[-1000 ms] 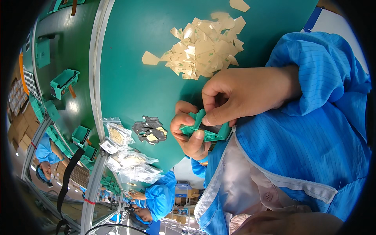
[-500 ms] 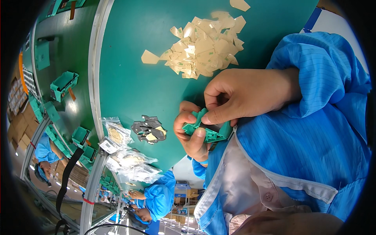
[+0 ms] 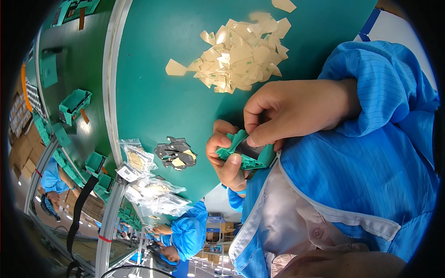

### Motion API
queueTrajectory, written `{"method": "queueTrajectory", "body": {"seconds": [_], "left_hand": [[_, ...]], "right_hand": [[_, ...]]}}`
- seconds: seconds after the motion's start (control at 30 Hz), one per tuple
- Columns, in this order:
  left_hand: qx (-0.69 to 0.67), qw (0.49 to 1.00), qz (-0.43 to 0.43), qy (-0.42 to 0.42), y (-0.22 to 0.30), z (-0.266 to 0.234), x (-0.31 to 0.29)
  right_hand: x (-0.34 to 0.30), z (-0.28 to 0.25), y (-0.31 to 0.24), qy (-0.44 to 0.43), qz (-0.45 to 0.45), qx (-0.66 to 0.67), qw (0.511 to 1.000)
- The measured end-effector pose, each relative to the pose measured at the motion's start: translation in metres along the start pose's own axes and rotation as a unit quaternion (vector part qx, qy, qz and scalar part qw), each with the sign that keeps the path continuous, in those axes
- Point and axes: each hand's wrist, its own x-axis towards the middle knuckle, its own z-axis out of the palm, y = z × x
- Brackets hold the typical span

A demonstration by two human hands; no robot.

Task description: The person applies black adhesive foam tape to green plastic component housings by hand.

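L hand (image 3: 227,171) grips grn housing (image 3: 256,163); R hand (image 3: 299,109) grip hidden, can't tell; cream pcs (image 3: 238,60), blk parts (image 3: 175,152) nr.

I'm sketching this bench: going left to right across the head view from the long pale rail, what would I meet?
Pale rail, pile of dark parts, left hand, right hand, blue sleeve. The held green part, cream pieces and plastic bags overlap neighbours, so they're left out.

From the left lens of a head-worn fisheye pair, the view looks down at close range on a green worktable (image 3: 153,102), the wearer's blue jacket (image 3: 352,185) nearest at lower right, a metal rail (image 3: 110,78) bowing along the left.
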Motion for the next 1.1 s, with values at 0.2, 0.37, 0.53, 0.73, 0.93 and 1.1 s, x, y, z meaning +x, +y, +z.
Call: {"method": "queueTrajectory", "body": {"seconds": [0.2,0.37,0.53,0.73,0.93,1.1], "left_hand": [[-0.004,1.000,0.007,0.020,-0.001,0.006,0.000],[-0.016,1.000,0.002,0.027,0.000,0.008,0.001],[-0.021,0.999,0.007,0.033,-0.002,0.011,0.000],[-0.015,0.999,0.009,0.039,-0.001,0.011,0.000],[-0.017,1.000,0.010,0.024,-0.006,0.012,0.005],[-0.018,0.999,0.024,0.032,-0.001,0.012,0.000]], "right_hand": [[0.000,-0.001,0.000,-0.004,0.002,0.001,1.000],[-0.002,-0.001,0.001,0.000,-0.022,-0.012,1.000],[-0.003,0.000,0.000,-0.003,-0.016,-0.012,1.000],[-0.002,0.003,0.005,0.032,-0.087,-0.075,0.993],[-0.011,0.006,0.011,0.101,-0.181,-0.099,0.973],[-0.009,0.011,0.007,0.085,-0.195,-0.096,0.972]]}}
